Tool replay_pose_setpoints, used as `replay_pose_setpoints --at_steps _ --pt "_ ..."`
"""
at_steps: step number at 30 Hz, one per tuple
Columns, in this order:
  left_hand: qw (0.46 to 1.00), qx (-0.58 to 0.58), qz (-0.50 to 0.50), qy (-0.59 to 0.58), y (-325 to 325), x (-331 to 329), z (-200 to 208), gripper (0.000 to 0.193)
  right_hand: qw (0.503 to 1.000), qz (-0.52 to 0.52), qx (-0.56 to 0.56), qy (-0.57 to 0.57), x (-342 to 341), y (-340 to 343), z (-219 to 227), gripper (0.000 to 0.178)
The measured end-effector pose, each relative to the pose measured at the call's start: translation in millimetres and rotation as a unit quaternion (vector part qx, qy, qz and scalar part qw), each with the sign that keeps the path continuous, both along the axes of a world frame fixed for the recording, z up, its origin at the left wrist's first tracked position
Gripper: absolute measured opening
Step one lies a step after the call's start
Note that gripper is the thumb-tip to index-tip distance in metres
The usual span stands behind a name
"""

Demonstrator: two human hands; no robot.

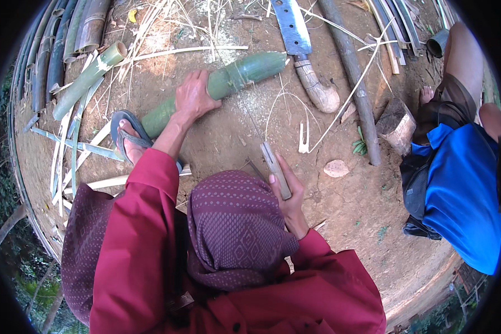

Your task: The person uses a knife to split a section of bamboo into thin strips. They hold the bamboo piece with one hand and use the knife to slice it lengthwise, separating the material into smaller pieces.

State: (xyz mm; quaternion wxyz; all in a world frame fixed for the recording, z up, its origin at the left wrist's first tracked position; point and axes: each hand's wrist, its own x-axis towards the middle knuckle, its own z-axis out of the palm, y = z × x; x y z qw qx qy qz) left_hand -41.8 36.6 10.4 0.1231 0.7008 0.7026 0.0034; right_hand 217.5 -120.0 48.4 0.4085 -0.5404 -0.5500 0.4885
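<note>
My left hand [193, 96] presses down on a thick green bamboo pole [256, 68], fingers over its far side and thumb toward the right. The pole slants across the ground, its far right end cut at an angle. A foot in a dark flip-flop [131, 136] rests against its near left end. In my right hand [291, 195] is the handle of a saw [275, 170]. Its thin blade, seen almost edge-on, runs up and left to the pole, just right of my left hand. Pale sawdust lies on both sides of the pole there.
Beyond the pole lies a large knife [315, 86] with a wooden handle, beside a long round stick [350, 72]. Split strips [72, 147] and a shorter bamboo piece [89, 80] lie left. A person in blue [462, 189] sits at right near a wood block [396, 125].
</note>
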Motion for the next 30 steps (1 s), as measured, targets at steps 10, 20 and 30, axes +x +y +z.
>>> replay_pose_setpoints --at_steps 10,20,30 --pt "1.000 -0.006 0.001 0.008 -2.7 5.2 -20.2 0.062 0.993 -0.038 0.111 0.010 -45.2 57.2 -60.0 0.045" --pt "0.997 -0.050 0.048 -0.037 9.7 17.9 -19.2 0.057 1.000 0.008 -0.013 0.025 17.9 3.8 -44.6 0.045" --pt "0.993 0.082 -0.007 0.080 -32.3 52.7 -8.9 0.064 0.996 -0.025 -0.055 0.064 37.6 -33.1 -12.1 0.046"
